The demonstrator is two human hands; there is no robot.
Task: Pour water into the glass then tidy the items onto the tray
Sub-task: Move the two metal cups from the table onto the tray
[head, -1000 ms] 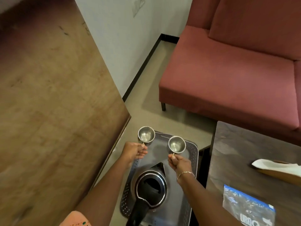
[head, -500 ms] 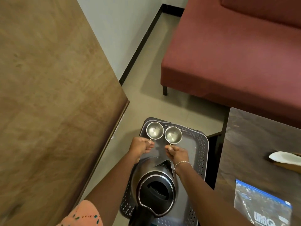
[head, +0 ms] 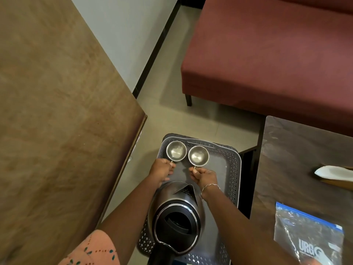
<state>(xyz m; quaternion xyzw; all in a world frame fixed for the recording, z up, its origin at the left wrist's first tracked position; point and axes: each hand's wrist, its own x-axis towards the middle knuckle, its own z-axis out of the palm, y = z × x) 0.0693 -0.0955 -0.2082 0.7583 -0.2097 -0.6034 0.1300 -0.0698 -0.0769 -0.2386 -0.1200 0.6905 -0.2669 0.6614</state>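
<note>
Left hand (head: 161, 172) clamped on left cup (head: 176, 151), right hand (head: 204, 175) on right cup (head: 198, 156)

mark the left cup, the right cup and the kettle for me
left cup (head: 176, 151), head view, on the inside bottom of the cup
right cup (head: 198, 155), head view, on the inside bottom of the cup
kettle (head: 176, 224), head view, on the black lid

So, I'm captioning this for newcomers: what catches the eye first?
Two steel cups at the far end of the grey tray: left hand grips the left cup by its handle, right hand the right cup. A steel kettle stands nearer on the tray; a red sofa fills the upper right.
</note>
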